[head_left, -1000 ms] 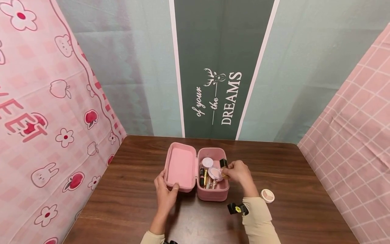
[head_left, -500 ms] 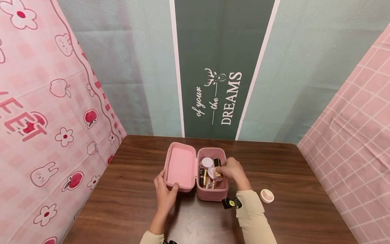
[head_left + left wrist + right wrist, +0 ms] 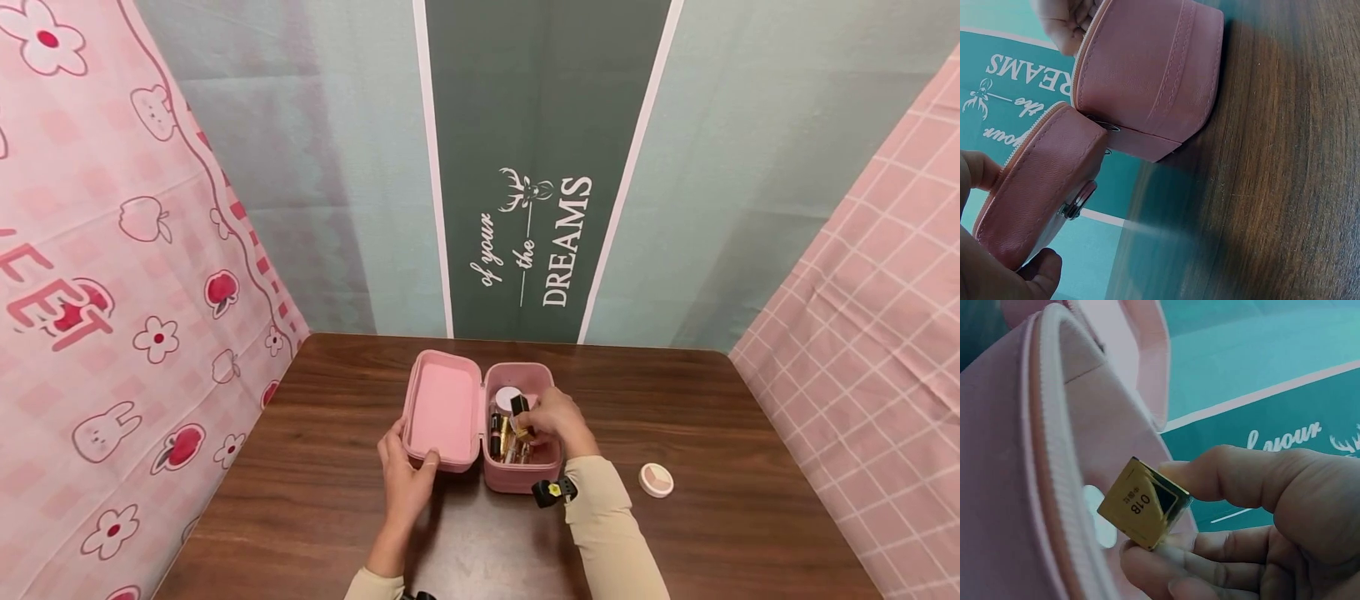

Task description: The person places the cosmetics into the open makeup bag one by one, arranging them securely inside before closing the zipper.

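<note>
A pink zippered makeup case stands on the table, its lid folded out to the left. My left hand grips the lid's near left corner, thumb over the rim; the left wrist view shows thumb and fingers either side of the lid. Over the case's opening, my right hand pinches a black and gold square lipstick. Its gold end, marked 018, faces the right wrist camera. Below lie a round white-lidded jar, a dark tube and gold tubes, partly covered by the hand.
A round white compact with three pale pans lies on the wooden table to the right of my forearm. Printed cloths hang behind the table and along both sides.
My right hand has moved left with the lipstick, from the case's right rim toward the middle of its opening. The left hand has kept its hold on the lid.
</note>
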The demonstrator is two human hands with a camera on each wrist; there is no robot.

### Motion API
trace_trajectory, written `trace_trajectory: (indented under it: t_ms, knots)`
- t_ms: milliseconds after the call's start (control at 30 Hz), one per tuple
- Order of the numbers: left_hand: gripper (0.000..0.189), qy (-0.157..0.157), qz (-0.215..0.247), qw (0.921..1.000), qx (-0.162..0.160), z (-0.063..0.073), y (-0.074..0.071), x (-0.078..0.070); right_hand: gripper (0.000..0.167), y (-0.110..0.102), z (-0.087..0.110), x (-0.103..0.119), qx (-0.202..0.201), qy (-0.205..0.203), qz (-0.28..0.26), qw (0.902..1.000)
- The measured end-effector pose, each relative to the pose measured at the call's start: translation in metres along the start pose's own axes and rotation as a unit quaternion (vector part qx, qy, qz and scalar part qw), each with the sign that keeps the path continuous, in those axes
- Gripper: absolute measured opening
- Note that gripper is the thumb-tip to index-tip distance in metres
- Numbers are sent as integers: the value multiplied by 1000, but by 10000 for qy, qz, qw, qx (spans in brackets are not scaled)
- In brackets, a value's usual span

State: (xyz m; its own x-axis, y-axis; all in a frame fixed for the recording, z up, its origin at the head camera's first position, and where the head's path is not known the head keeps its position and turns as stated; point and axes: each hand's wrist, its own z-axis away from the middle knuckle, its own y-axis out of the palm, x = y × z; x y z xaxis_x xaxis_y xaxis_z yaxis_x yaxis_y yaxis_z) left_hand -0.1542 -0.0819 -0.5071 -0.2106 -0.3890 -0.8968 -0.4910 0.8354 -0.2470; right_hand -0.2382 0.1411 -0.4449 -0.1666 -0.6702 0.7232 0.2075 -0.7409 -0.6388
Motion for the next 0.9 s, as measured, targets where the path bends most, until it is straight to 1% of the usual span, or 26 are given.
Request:
trace_trajectory:
  t_ms: [167,433,500,700,900]
  knots:
    - [70,-58,47,10000,-6,-1,0,0,22,6,-7,2,116,98,20,9999]
    - [70,-36,19,10000,1,0,0,-1,21,12,-17,8,355,261,212,9988]
    - [70,-53,39,10000,29,0,0,0,22,14,-18,8,373,272,270,9986]
    - [70,-104,91,9999,71,2,0,2,20,20,-22,8,412,520,92,9978]
    - [70,-106,65,9999,59,2,-1,2,16,22,-23,9,342,552,101,9978]
